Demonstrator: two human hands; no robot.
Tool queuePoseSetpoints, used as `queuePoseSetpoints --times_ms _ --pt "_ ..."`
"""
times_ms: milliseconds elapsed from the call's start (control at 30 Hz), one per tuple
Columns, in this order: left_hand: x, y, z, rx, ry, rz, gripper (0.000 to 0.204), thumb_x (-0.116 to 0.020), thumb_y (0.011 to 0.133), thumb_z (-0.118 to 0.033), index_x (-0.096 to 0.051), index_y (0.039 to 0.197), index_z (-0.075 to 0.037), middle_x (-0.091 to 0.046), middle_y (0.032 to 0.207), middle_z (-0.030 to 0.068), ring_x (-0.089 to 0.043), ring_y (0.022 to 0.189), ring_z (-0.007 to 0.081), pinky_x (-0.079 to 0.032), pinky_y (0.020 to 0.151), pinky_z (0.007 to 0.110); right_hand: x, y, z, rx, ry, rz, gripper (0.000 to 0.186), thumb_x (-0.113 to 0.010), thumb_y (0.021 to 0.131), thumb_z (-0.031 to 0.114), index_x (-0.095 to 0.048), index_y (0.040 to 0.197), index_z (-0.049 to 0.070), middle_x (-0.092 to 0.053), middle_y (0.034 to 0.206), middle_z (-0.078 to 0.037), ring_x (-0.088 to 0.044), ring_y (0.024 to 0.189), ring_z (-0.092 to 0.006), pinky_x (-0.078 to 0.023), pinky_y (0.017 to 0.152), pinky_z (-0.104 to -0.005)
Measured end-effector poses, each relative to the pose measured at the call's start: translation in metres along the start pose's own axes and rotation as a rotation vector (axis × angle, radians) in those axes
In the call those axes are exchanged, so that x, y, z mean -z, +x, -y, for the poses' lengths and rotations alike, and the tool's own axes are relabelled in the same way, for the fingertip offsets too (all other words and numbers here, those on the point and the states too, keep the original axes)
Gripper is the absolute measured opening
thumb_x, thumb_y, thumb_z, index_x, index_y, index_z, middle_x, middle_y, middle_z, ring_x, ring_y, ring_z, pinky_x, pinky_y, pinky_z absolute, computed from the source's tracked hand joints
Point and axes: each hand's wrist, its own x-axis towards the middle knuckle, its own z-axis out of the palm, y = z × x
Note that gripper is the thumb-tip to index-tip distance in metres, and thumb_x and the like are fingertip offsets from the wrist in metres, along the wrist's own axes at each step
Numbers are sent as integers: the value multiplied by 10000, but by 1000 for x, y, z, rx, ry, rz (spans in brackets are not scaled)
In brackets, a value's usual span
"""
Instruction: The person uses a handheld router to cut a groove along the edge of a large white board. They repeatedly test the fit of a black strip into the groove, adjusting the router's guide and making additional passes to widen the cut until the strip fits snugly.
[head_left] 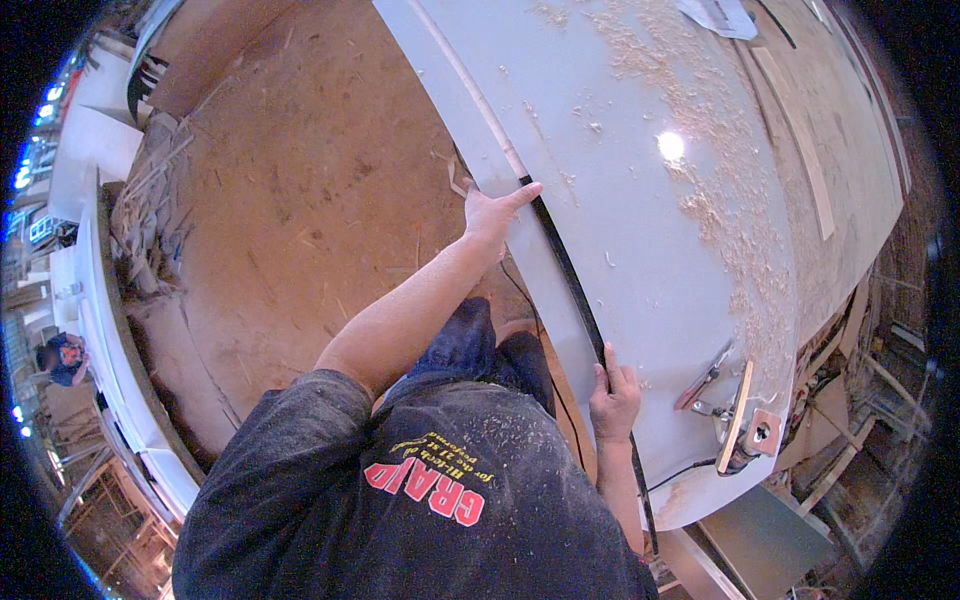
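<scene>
A long narrow black strip (566, 259) lies along the left part of a pale, glossy board (640, 260). Its far end meets a light wood-coloured strip (470, 85) that runs on up the board in the same line. My left hand (490, 218) is at this joint, with one digit stretched across the black strip and the others over the board's left edge, partly hidden. Nearer to me, my right hand (613, 405) has its thumb and index finger on either side of the black strip. Beyond that hand the strip continues down past my right forearm.
Wood shavings (715, 220) cover the board's right half. A corded power tool (750, 440) and red-handled pliers (705, 378) lie near its front right corner. A thin wooden slat (795, 140) lies farther right. Scrap wood (150, 220) is heaped left; a person (65, 358) is in the distance.
</scene>
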Motion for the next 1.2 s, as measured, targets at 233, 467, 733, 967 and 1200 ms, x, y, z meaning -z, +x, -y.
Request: queuePoseSetpoints --times_ms 233,467,733,967,1200 --pt "2 -2 -10 46 0 83 723 -945 750 -169 -557 1328 24 -697 1195 162 -697 1061 303 -584 921 473 -3 -4 6 -64 -26 23 486 -729 947 142 -653 1422 216 -538 749 -103 -553 652 -271 -464 612 -416" --pt "-9 -18 -26 38 24 26 664 -945 744 -144 -588 1275 31 -698 1185 157 -703 1021 292 -601 865 456 9 0 10 52 -251 -28 457 -750 925 174 -693 1377 212 -567 978 -82 -567 922 -259 -471 843 -393" --pt "-2 -8 -11 150 -64 53 692 -936 767 -187 -586 1319 42 -680 1221 171 -687 1072 325 -582 924 480 9 65 60 170 -249 -116 597 -739 896 513 -653 1407 216 -536 1367 -127 -444 1364 -354 -305 1127 -605" --pt "2 5 -1 283 -16 58 782 -957 742 -288 -562 1317 64 -646 1271 185 -652 1123 323 -551 912 532 -16 222 105 25 -336 85 1295 -858 590 743 -260 1651 300 -153 1710 -167 -106 1577 -446 -171 1123 -829" --pt "0 -19 1 209 43 126 645 -949 747 -307 -652 1195 48 -712 1115 159 -705 965 283 -583 813 453 -10 249 116 -101 -448 281 1506 -922 428 738 -156 1667 355 -9 1742 -152 -3 1596 -427 -178 1124 -836"
